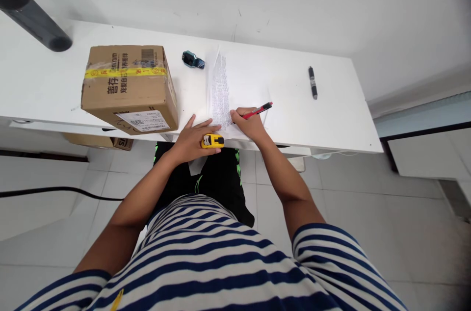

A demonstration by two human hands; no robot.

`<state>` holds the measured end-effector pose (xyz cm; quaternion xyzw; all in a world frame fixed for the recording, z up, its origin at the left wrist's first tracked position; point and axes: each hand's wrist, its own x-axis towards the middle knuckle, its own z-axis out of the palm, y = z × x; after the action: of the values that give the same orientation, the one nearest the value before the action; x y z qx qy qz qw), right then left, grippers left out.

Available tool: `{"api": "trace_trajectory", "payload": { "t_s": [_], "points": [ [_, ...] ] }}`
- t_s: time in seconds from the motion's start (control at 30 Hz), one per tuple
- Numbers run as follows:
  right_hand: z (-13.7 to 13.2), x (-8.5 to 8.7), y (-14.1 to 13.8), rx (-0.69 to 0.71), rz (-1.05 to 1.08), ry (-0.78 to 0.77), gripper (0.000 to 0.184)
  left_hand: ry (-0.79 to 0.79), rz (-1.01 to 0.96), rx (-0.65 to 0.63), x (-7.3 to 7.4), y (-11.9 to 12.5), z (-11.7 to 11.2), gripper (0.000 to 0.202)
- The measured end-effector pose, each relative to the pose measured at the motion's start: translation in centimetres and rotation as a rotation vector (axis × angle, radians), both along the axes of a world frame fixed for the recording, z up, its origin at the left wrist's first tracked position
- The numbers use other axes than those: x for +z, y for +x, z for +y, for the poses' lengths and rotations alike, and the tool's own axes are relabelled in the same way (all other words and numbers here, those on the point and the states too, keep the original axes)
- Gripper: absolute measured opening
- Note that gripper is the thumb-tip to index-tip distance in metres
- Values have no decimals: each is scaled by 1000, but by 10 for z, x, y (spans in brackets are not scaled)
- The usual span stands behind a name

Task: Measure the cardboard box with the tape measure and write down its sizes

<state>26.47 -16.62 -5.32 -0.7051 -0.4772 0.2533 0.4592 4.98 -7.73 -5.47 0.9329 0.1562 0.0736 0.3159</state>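
Note:
My right hand [250, 122] is closed around a red pen [258, 110] with a black end, resting at the lower right of a sheet of paper [222, 90] filled with lines of handwriting. The pen's tip is hidden by my fingers. My left hand [189, 140] lies at the desk's front edge, thumb and fingers on either side of a yellow tape measure [212, 141] with black and silver parts. Some of its fingers are stretched out toward the paper's lower left corner.
A taped cardboard box [125, 83] stands left of the paper on the white desk [342, 105]. A dark wristwatch [193, 60] lies between them. Far right is a black and grey pen [312, 83]. A dark cylinder [40, 19] leans in at the far left. The wall [235, 2] rises behind.

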Motion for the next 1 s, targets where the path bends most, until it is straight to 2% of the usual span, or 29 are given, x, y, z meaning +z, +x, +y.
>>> {"api": "trace_trajectory", "payload": {
  "t_s": [0.2, 0.5, 0.63, 0.77, 0.9, 1.0],
  "points": [
    [1, 0, 1, 52, 13, -24, 43, -1, -10, -2, -1, 0, 1, 67],
    [0, -2, 1, -32, -2, 12, 45, 3, -15, 4, -2, -1, 1, 65],
    [1, -5, 1, 31, -15, 19, 44, 1, -34, 3, -2, -1, 1, 65],
    [1, -6, 3, -13, -15, 29, 44, -17, -26, 11, -1, 0, 2, 66],
    [3, -6, 7, 31, 25, -27, 39, -33, -37, 23, 1, -3, 0, 67],
    [8, -7, 8, -128, -85, 60, 39, -52, -71, 30, 0, -7, -1, 70]
  ]
}}
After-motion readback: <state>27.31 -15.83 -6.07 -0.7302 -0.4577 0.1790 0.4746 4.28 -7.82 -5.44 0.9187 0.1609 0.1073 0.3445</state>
